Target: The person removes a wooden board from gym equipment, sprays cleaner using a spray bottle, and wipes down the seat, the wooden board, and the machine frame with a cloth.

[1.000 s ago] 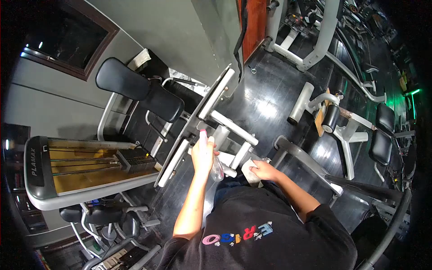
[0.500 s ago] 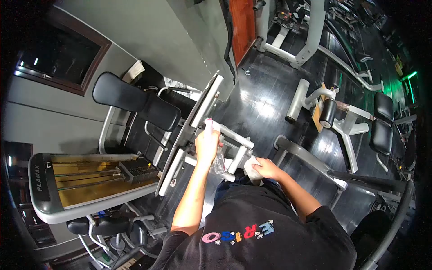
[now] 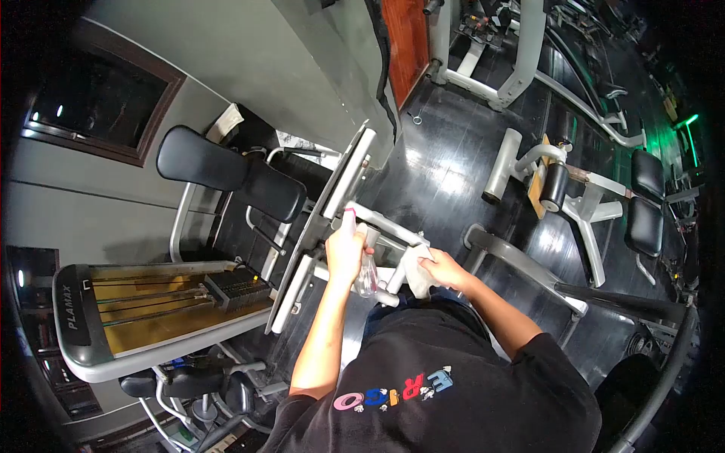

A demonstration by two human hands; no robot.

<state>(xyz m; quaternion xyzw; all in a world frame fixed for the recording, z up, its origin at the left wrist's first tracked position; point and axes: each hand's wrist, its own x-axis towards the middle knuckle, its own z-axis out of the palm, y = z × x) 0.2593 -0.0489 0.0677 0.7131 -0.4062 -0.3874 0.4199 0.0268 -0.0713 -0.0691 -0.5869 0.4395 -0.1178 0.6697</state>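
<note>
My left hand (image 3: 347,253) is wrapped round the neck of a clear spray bottle (image 3: 367,278) with a white and pink spray head. The bottle's transparent body hangs below my fingers. In my right hand (image 3: 445,269) a whitish cloth (image 3: 418,270) is pinched, its loose part hanging beside a grey machine tube. Both hands are in front of my body, over the light grey metal frame (image 3: 385,223) of a gym machine. Whether the cloth touches the tube I cannot tell.
Left of me stand a black padded seat (image 3: 268,189) and a weight-stack tower (image 3: 75,321). A curved grey frame (image 3: 521,268) rises at the right. Beyond it is a bench with black roller pads (image 3: 554,187). A grey wall (image 3: 317,83) lies ahead, beside dark flooring (image 3: 445,170).
My right hand has moved slightly up and left with the cloth, which now hangs more spread out near the grey tube. My left hand still holds the spray bottle in nearly the same place.
</note>
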